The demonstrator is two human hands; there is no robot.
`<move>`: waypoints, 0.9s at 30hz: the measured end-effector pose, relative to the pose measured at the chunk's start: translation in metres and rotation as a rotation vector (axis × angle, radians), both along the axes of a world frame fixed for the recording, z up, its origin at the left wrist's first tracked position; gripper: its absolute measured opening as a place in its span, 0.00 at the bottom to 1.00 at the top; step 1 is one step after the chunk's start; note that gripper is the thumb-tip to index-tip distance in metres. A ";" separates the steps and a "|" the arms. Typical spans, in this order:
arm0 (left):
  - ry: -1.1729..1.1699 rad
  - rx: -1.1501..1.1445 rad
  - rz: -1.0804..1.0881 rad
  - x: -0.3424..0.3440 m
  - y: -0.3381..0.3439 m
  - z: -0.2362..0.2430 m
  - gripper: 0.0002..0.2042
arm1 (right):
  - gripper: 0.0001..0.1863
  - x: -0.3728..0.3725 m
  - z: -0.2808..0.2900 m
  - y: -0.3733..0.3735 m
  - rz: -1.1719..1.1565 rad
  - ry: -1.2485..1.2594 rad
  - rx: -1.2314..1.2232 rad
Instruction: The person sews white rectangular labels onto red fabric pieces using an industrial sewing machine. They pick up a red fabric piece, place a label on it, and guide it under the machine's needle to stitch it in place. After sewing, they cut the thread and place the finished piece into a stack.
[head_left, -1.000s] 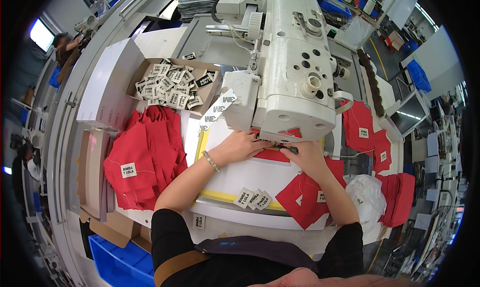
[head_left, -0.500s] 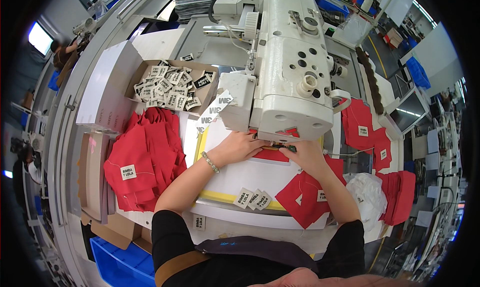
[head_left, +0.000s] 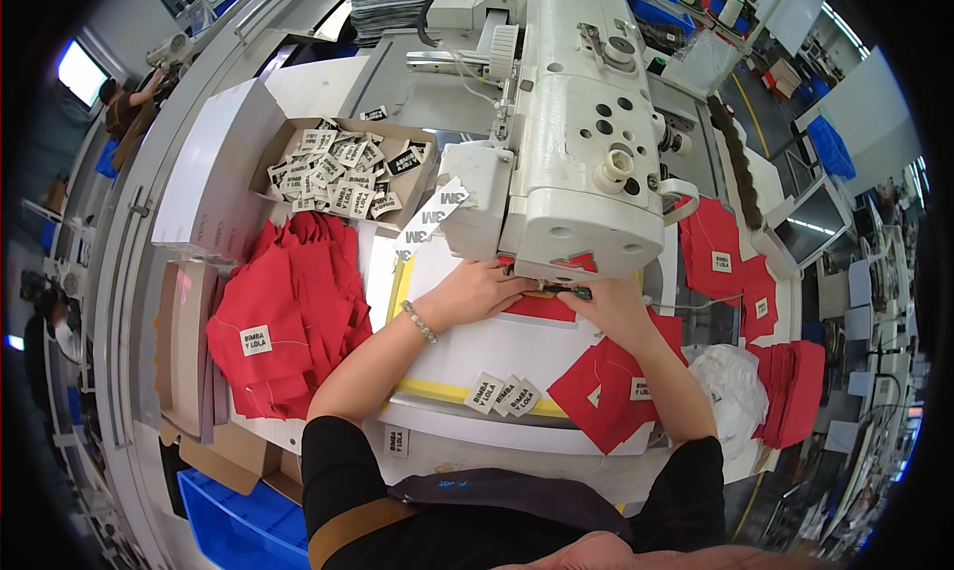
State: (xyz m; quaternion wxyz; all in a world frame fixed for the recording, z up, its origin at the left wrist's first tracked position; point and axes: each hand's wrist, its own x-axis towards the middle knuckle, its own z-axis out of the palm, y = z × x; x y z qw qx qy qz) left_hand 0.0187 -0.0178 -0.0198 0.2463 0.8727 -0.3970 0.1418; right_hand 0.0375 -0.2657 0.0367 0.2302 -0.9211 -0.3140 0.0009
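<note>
My left hand (head_left: 479, 294), with a beaded bracelet at its wrist, lies under the front of a white sewing machine head (head_left: 586, 222). Its fingers stretch to the right, tips partly hidden by the machine. Closed around a small dark tool (head_left: 571, 292), my right hand (head_left: 611, 310) is opposite, just right of the needle area. The tool's exact kind is too small to make out. Between and below both hands shows a red fabric piece (head_left: 542, 308) on the white work plate (head_left: 497, 356). Three pale printed labels (head_left: 500, 395) lie nearer me on the plate's yellow-taped edge.
At left are a pile of red fabric pieces (head_left: 288, 322) and a cardboard box (head_left: 397, 207) of labels. More red pieces (head_left: 606, 396) lie by my right forearm, beside a white plastic bag (head_left: 730, 396). A blue bin (head_left: 243, 530) is at lower left. Another person (head_left: 124, 108) works far left.
My hands stay almost in place under the machine head. In the far left background, the other person's arm has risen slightly.
</note>
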 end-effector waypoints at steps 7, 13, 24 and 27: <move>0.037 0.013 0.028 -0.001 -0.001 -0.008 0.11 | 0.12 -0.001 0.003 0.001 -0.010 0.005 -0.043; 0.058 0.029 0.046 -0.002 0.001 -0.012 0.11 | 0.12 -0.005 0.002 0.005 -0.017 -0.037 -0.076; 0.037 -0.014 0.040 -0.002 -0.001 -0.007 0.10 | 0.13 -0.010 -0.008 0.003 -0.077 0.047 0.063; 0.038 -0.005 0.043 -0.002 0.000 -0.004 0.11 | 0.13 -0.010 -0.009 0.002 -0.113 0.093 0.098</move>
